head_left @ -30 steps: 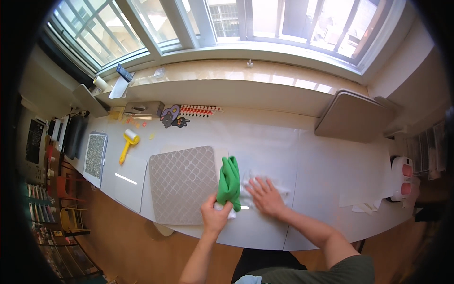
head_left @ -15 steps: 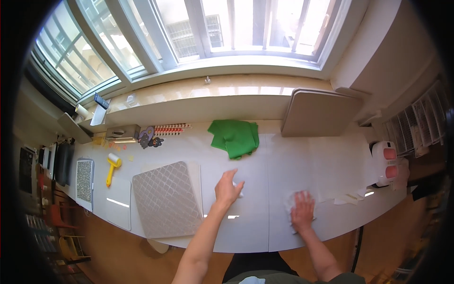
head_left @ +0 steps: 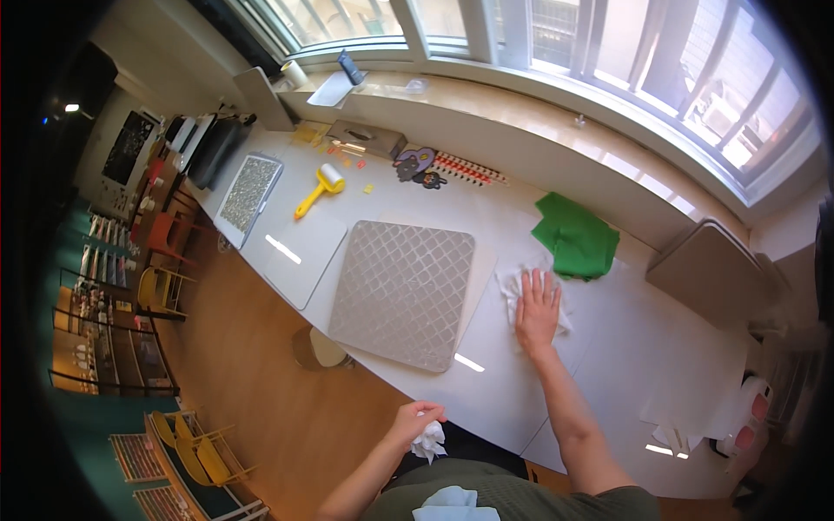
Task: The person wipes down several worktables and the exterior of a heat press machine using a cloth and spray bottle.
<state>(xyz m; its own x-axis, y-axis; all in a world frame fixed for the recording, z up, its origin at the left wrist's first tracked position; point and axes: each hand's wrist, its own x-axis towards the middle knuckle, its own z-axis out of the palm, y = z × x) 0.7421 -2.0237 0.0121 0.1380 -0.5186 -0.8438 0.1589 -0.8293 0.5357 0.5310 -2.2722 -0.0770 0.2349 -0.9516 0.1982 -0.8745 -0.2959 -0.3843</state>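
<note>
My right hand (head_left: 539, 314) lies flat with fingers stretched over a thin white tissue (head_left: 563, 323), pressing it against the white table (head_left: 608, 347). Just beyond it, to the right, is a folded green cloth (head_left: 578, 239). Close to my body, off the table's front edge, my left hand (head_left: 415, 423) is closed around a crumpled white tissue (head_left: 429, 445), which hangs below the fingers. A grey square pad with a diamond pattern (head_left: 404, 295) rests left of my right hand, overlapping a pale sheet (head_left: 478, 291).
Left of the pad are a yellow-handled roller (head_left: 320, 191), a clear flat sheet (head_left: 304, 260) and a glitter-filled tray (head_left: 249, 198). A grey box (head_left: 367, 137) stands along the back ledge. Grey boards (head_left: 712, 260) lean at the right, near a white device with pink pads (head_left: 745, 421).
My view has turned left. My right hand has slid its tissue across the table towards the green cloth. My left hand has drawn back to my body with its tissue.
</note>
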